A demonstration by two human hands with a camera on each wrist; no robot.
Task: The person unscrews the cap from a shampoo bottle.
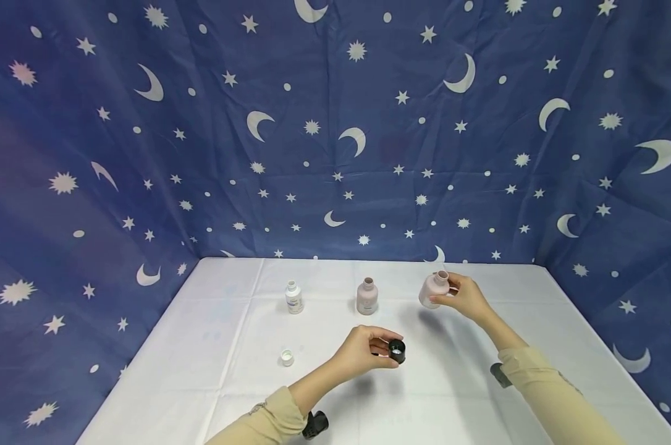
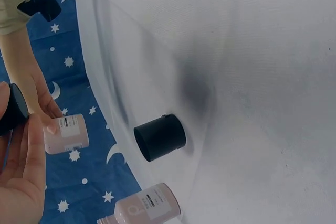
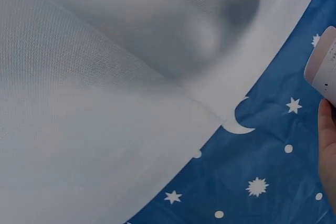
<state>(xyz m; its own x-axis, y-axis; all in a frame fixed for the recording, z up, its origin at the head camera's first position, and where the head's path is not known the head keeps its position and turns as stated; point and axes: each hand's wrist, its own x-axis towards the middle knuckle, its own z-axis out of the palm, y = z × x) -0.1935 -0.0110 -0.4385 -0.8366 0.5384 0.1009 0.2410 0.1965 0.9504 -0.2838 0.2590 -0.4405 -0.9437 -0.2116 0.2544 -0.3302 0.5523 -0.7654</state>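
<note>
My left hand (image 1: 360, 352) pinches a black bottle cap (image 1: 396, 351) between fingers and thumb above the table, with the cap's hollow end showing. My right hand (image 1: 466, 298) grips a pale pink bottle (image 1: 434, 290), which has no cap and is tilted, raised off the table with a shadow below it. A second uncapped pink bottle (image 1: 367, 298) stands upright between the hands, farther back. In the left wrist view, another black cap (image 2: 160, 137) lies on the table near this bottle; the left hand mostly hides it in the head view.
A small white bottle (image 1: 294, 299) stands upright at the back left. Nearer, a small white cap (image 1: 286, 357) rests on the white tablecloth (image 1: 246, 383). Blue curtains (image 1: 335, 185) with moons and stars enclose the table's back and sides.
</note>
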